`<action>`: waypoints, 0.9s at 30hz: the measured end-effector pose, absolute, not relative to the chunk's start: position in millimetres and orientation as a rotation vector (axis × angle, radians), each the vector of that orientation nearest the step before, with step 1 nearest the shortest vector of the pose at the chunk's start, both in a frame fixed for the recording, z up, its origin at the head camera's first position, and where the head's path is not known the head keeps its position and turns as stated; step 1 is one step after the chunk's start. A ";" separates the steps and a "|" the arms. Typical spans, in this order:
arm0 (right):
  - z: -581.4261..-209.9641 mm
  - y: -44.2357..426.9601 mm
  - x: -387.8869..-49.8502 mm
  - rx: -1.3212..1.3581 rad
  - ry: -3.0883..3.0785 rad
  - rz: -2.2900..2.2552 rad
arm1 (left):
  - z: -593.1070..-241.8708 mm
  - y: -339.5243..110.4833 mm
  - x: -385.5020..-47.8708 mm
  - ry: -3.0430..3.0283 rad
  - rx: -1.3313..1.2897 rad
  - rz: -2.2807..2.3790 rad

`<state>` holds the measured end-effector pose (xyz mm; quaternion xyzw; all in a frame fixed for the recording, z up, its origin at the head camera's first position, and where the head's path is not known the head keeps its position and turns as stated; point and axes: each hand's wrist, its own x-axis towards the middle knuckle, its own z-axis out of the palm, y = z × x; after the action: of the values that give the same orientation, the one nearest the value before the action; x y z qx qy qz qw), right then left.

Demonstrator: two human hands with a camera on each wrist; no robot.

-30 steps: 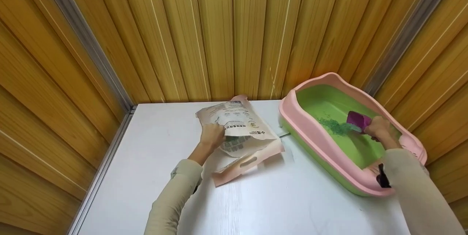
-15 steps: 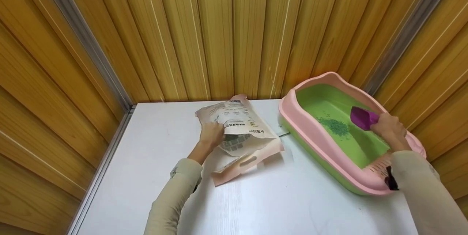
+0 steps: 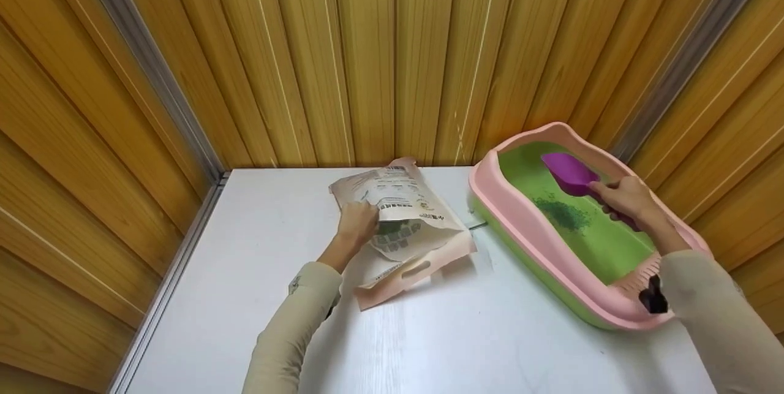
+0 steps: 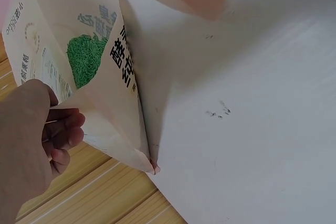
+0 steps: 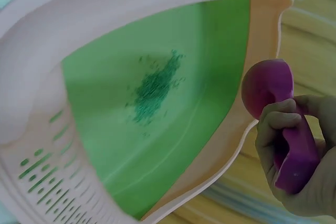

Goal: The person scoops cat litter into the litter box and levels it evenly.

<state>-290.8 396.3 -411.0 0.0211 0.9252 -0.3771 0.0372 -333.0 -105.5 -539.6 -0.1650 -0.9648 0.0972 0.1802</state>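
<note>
Pellets are sitting in the open bag (image 3: pixel 398 189), and a small heap (image 3: pixel 562 213) is lying in the litter tray (image 3: pixel 514 210); the filling is looking barely begun.

Left of the tray, the left hand (image 3: pixel 358 222) is pinching the lip of the bag, which is lying on the white table (image 3: pixel 245 271) with its mouth gaping; green pellets (image 4: pixel 86 61) are showing inside, so much is probably remaining to move. Within the tray, the heap is covering only a patch of the floor. Above the tray, a purple scoop (image 3: pixel 572 173) is showing no pellets in its bowl, and the right hand (image 3: pixel 628 198) is gripping its handle, fingers curling round. Two hands, one bag, one heap, one tray and one scoop are showing; the pellets are lying too fine to count.
</note>
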 end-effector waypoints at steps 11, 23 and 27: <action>-393.4 327.2 -276.3 -0.213 2.721 -1.245 | -533.8 -105.7 -335.8 -2.718 -0.451 0.244; -402.0 254.4 -250.6 -0.460 2.509 -1.078 | -527.8 -105.4 -339.4 -2.749 -0.461 0.243; -413.0 239.0 -247.9 -0.503 2.442 -1.008 | -527.5 -104.6 -341.5 -2.742 -0.444 0.240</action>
<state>-247.9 239.0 -413.0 -0.1822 0.8849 -0.3653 0.2244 -341.5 -104.6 -527.5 -0.1569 -0.9681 0.0846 0.1759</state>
